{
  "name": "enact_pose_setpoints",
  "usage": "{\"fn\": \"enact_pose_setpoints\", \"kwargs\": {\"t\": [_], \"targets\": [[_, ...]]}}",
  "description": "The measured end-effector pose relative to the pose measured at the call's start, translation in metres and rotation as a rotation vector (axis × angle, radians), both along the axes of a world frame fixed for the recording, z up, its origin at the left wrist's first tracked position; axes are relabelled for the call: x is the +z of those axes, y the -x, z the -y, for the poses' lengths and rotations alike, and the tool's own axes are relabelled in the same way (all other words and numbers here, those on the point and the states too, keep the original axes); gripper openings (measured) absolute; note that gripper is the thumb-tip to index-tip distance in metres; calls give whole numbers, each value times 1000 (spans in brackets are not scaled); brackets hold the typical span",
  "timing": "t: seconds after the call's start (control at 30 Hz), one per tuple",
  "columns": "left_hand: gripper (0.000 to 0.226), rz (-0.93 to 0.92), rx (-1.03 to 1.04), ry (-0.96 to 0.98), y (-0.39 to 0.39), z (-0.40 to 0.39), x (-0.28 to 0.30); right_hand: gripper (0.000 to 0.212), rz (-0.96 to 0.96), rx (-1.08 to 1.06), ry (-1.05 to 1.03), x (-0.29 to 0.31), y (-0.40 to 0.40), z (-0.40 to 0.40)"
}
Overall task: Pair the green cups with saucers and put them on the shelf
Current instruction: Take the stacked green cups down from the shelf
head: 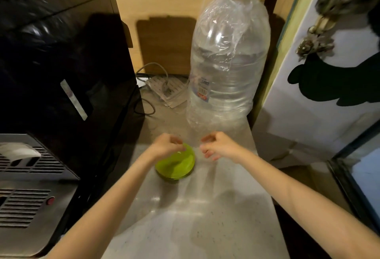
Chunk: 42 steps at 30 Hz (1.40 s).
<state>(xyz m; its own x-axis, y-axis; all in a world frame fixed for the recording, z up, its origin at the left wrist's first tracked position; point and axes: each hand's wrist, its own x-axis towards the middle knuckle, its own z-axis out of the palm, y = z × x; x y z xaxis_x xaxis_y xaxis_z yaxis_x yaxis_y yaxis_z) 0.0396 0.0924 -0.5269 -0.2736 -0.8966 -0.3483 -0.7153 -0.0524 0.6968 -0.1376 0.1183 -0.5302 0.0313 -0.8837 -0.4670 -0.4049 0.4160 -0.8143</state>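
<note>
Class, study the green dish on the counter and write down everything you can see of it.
The green dish is a round, shallow, glossy lime-green piece, plastic by its look; whether it is one saucer or a stack is unclear. It sits flat on the pale speckled counter, just in front of the big clear water bottle. The left hand overlaps its far rim, fingers curled; actual contact is uncertain. The right hand hovers beside it, apart.

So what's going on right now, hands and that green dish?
Left hand over green saucer, fingers curled at its rim. Right hand empty, loosely curled. Big water bottle stands close behind.
</note>
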Motion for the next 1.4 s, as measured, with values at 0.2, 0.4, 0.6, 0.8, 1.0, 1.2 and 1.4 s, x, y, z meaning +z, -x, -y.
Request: {"fn": "enact_pose_setpoints", "kwargs": {"t": [0.2,0.4,0.6,0.8,1.0,1.2,1.4], "targets": [[9,-150,-110,-50,33,16,83,40,39,92,9,67,17,2],[13,-198,-125,47,53,24,171,32,-50,196,136,151,47,10],[26,-365,-166,172,61,23,248,39,-6,149,303,230,71,14],[28,-462,-214,335,69,29,310,28,-111,170,497,299,79,15],[23,-471,-238,542,76,33,381,27,-232,185,681,368,86,6],[19,-561,-332,717,80,23,443,28,-157,134,895,433,98,3],[40,-632,-335,884,95,30,495,23,-156,50,1156,494,111,11]]}}
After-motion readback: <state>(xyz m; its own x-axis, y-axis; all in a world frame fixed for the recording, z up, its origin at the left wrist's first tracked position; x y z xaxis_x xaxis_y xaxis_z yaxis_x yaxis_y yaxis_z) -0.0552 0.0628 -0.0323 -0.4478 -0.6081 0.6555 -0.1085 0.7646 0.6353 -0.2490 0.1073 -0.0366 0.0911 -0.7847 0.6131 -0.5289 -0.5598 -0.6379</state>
